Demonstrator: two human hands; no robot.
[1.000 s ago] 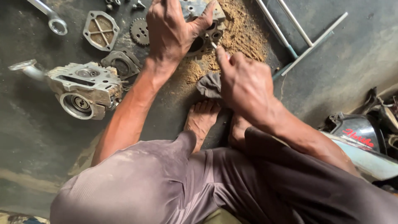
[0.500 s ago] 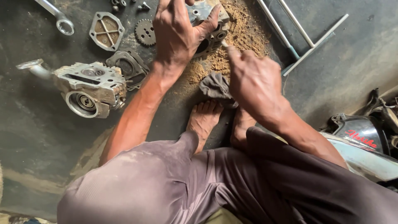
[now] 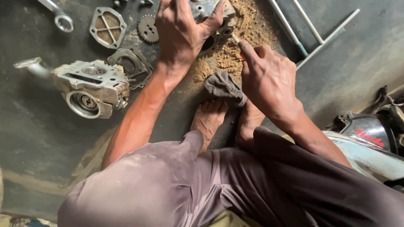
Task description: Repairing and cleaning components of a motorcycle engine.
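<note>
Nearest you, your bare feet [image 3: 210,120] were tucked under your knees on the dark floor [image 3: 50,147], with a grey rag [image 3: 225,87] lying just beyond the toes, touching your right hand [image 3: 269,82]. That hand was closed around a thin tool [image 3: 236,40], its red handle barely showing, the index finger stretched along it and the tip at the metal engine part [image 3: 216,27].

Your left hand [image 3: 183,31] was clamped over that part from above, thumb hooked around its right side, pinning it on the heap of sawdust [image 3: 227,59].

The risk, as I judged it: sawdust makes a loose bed, so the part could shift under pressure, and the tip might skid off towards your left thumb, or your toes close behind.

Farther left lay a cylinder head [image 3: 90,88], a gasket [image 3: 132,65], a square cover [image 3: 108,27], a sprocket [image 3: 147,28] and a spanner [image 3: 59,14]; white rods [image 3: 311,29] lay to the right.
</note>
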